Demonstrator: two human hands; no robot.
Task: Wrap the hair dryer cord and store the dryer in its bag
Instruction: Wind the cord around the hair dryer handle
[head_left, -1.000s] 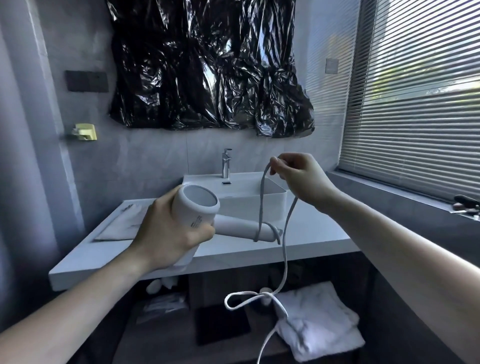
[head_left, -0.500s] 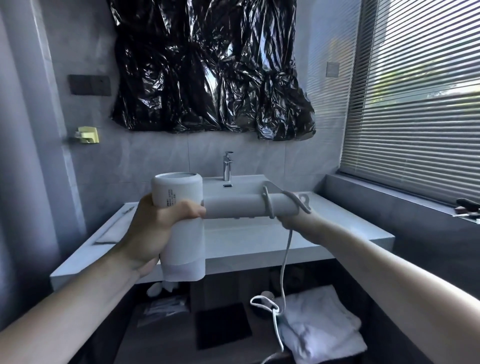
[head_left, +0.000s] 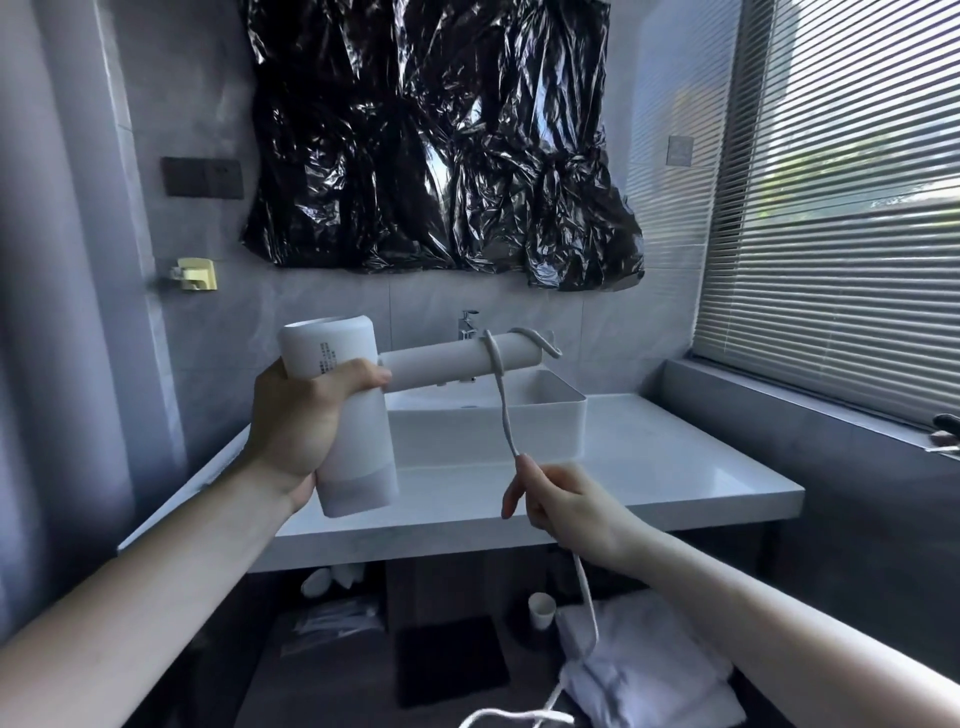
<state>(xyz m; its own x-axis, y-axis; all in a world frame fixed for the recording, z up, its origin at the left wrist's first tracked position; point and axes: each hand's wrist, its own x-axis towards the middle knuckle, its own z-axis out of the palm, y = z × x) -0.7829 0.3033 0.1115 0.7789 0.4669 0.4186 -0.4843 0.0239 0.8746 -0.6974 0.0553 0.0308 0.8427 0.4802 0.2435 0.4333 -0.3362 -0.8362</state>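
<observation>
White counter (head_left: 675, 467), basin (head_left: 519, 421) on it (tap behind)

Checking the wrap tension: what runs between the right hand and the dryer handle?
In the head view, only a taut stretch of the white cord spans from the right hand up to the loop around the dryer handle; the basin sits behind.

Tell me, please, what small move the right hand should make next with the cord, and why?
Probably carry the cord up and over the handle for another turn. Only about one loop circles the handle near its end, the left hand holds the dryer steady, and the right hand pinches cord whose long slack hangs below.
</observation>
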